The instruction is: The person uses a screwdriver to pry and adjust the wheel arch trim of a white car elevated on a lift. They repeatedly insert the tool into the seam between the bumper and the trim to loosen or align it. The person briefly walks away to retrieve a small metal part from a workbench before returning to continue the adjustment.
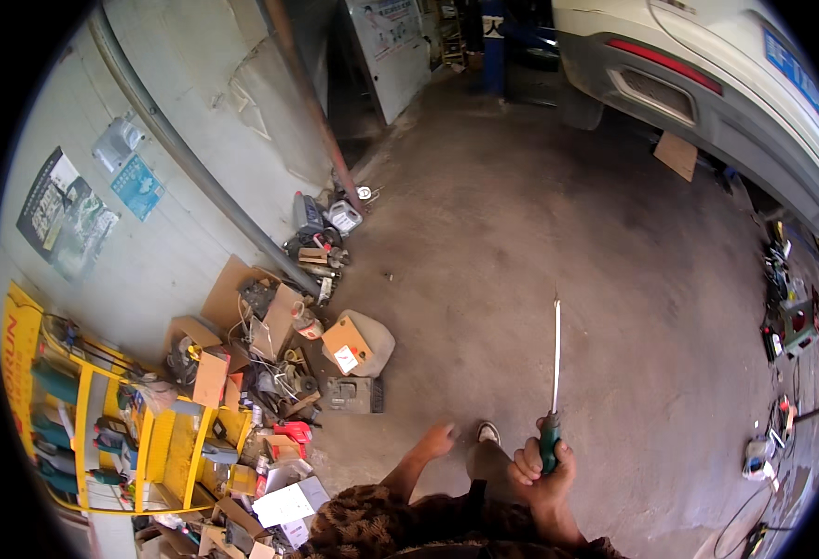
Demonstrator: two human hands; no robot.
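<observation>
In my right hand is a long screwdriver. My fingers and thumb are wrapped round its dark green handle, and the straight bright shaft points ahead, away from me. The tip is free, over the bare concrete floor. My left hand hangs at my left side, beside my shoe, touching nothing that I can see. Its fingers are mostly turned out of sight, so their pose is unclear.
Along the left wall stand a yellow rack with power tools, opened cardboard boxes and a grey case. A white car's rear is at upper right. Tools and a green crate lie along the right side. A leaning pole crosses the wall.
</observation>
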